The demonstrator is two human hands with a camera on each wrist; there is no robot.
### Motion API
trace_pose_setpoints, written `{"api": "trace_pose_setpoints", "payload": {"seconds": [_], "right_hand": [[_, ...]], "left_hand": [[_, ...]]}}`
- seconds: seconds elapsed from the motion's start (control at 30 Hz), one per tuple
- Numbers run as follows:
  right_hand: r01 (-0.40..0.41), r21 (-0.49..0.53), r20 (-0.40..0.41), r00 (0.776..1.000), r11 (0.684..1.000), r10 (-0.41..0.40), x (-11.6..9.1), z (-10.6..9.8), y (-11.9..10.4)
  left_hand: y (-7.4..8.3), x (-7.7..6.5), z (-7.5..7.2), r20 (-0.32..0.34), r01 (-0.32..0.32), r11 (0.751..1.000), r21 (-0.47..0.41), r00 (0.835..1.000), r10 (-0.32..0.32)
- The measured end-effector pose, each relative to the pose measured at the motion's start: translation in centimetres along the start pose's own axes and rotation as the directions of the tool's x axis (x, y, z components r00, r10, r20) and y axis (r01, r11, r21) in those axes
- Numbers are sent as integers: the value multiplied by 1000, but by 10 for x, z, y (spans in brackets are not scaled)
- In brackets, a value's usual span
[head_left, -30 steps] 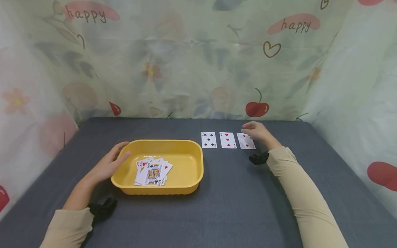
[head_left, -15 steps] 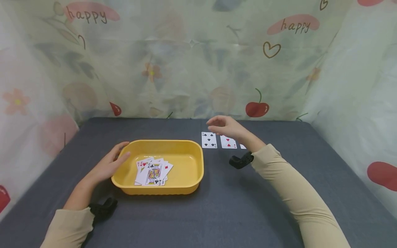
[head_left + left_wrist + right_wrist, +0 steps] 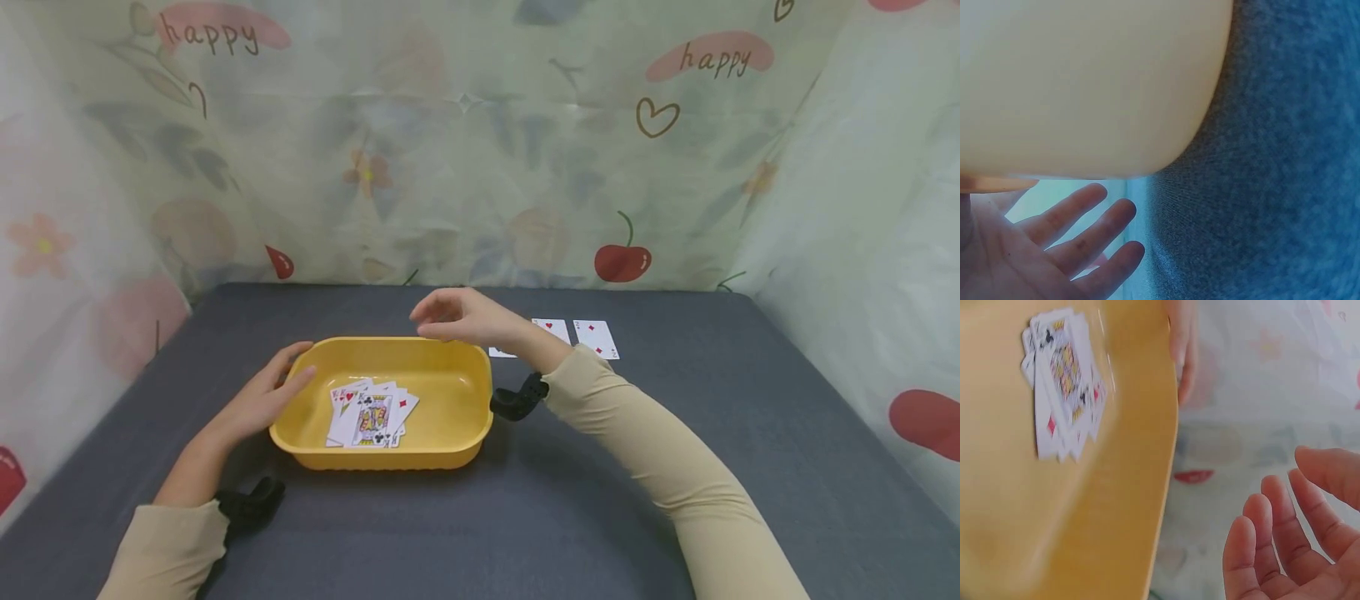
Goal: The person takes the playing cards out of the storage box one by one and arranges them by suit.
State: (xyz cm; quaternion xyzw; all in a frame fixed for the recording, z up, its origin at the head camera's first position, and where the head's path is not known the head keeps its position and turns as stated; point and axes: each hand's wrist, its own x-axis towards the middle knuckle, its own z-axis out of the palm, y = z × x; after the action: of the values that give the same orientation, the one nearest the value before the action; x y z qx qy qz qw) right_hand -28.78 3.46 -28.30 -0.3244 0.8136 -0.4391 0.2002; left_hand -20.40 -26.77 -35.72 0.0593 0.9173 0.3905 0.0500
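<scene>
Yellow tray (image 3: pixel 450 417) centre-left of frame, playing cards (image 3: pixel 372 417) inside. Left hand (image 3: pixel 260 402) at tray's left rim, fingers extended, released; right hand (image 3: pixel 480 319) near upper rim, released, fingers loosely bent.

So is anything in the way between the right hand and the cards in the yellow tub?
Only the far rim: the right hand hovers by it, and the cards lie lower, on the tub's floor. The tub is open on top, so nothing visible covers them from above.
</scene>
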Motion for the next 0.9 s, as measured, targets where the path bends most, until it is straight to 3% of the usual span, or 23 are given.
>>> {"api": "trace_pose_setpoints", "payload": {"seconds": [0.27,0.9], "right_hand": [[42,-42,98,995,998,-37,27,29,-5],[-65,-126,224,970,990,93,61,65,15]], "left_hand": [[0,0,0,-2,-7,1000,2,1000,7],[0,1,0,1,-8,1000,2,1000,8]]}}
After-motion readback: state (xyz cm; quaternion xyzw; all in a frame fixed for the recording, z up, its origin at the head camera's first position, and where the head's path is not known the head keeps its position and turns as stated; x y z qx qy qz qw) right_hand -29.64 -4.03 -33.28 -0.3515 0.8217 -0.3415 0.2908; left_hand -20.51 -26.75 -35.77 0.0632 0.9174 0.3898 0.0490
